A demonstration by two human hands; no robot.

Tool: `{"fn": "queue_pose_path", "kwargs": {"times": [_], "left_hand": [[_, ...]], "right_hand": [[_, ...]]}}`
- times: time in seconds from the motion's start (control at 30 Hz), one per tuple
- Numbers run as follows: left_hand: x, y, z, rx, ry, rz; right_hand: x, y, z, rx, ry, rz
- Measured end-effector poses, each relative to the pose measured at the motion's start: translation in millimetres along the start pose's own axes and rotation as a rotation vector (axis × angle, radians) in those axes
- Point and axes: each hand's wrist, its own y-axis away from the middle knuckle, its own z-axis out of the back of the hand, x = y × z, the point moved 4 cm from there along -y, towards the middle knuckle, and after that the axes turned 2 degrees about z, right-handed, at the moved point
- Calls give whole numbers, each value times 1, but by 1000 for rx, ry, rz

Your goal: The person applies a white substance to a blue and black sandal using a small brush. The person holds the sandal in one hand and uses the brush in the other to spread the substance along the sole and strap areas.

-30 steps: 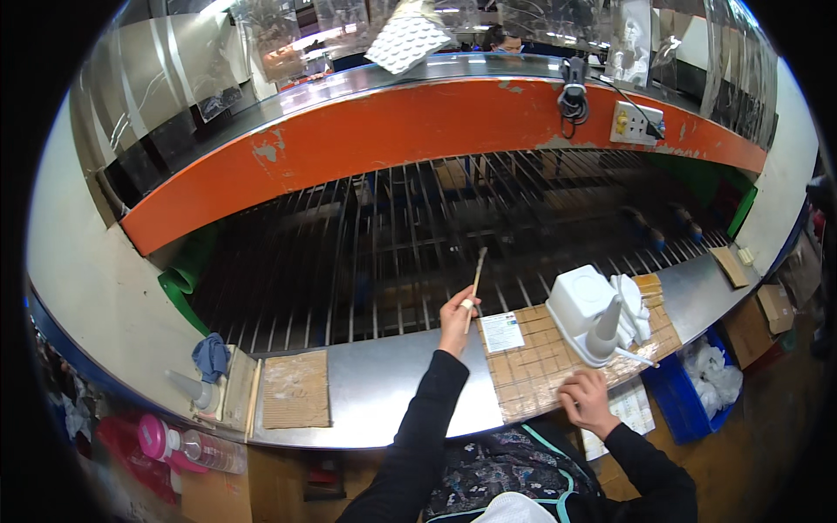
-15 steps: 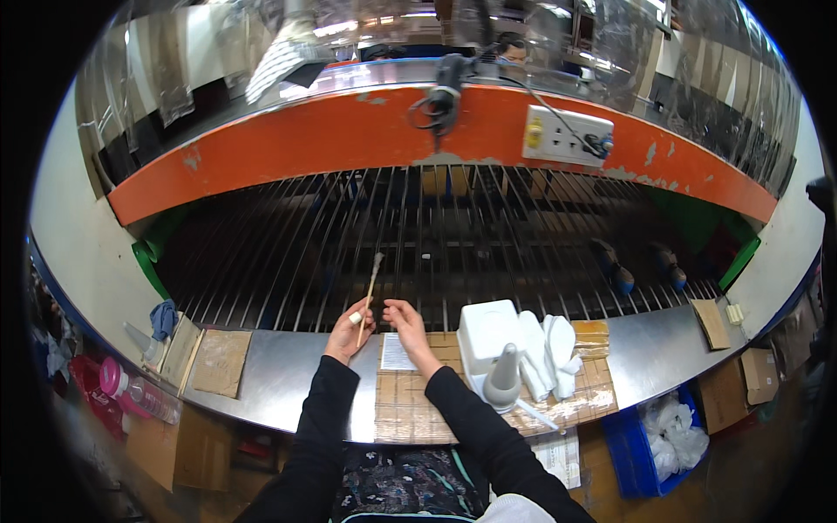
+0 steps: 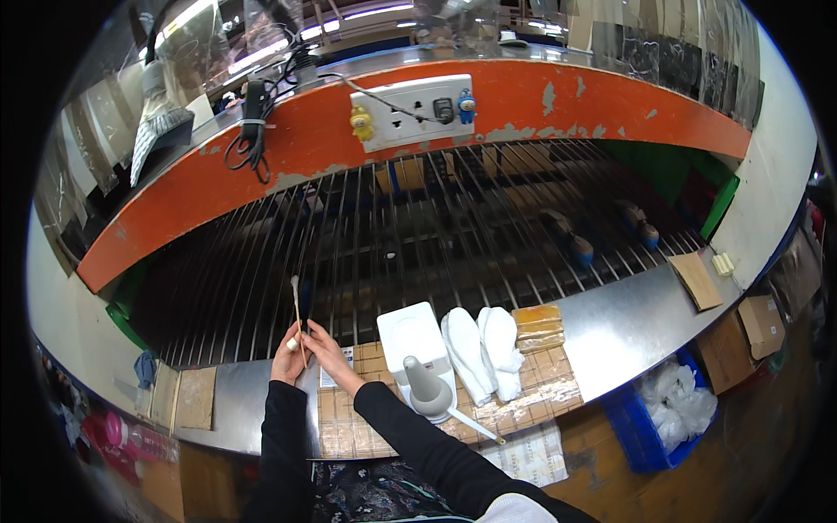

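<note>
My left hand (image 3: 287, 357) grips a thin wooden stick (image 3: 297, 312) with a pale tuft at its upper tip, held nearly upright over the metal rod conveyor (image 3: 418, 235). My right hand (image 3: 321, 342) touches the lower part of the same stick, fingers pinched at it. Both hands meet above the steel ledge (image 3: 628, 327), just left of a tan gridded mat (image 3: 488, 401). On the mat stand a white box (image 3: 413, 336), a grey cone-shaped bottle (image 3: 425, 390) and two white shoe insoles (image 3: 482, 347).
An orange beam (image 3: 558, 105) with a white socket plate (image 3: 410, 112) runs across the top. Brown blocks (image 3: 538, 323) lie beside the insoles. Cardboard pieces (image 3: 183, 397) sit at the left, a blue bin (image 3: 667, 410) with plastic bags at the lower right.
My right hand moved from the mat's right side over to the stick in my left hand. The view shifted right and closer, so the hands now sit lower left.
</note>
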Motion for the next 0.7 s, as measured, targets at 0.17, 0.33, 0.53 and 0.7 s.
{"fn": "queue_pose_path", "kwargs": {"times": [0.17,0.33,0.53,0.7], "left_hand": [[3,-2,2,19,-56,3],[0,1,-11,-99,-119,35],[-3,7,-45,47,-214,-10],[-3,7,-46,25,-235,12]], "right_hand": [[4,2,0,-35,166,97],[0,0,5,-122,290,61],[3,-1,5,-183,225,112],[12,4,4,-277,374,181]]}}
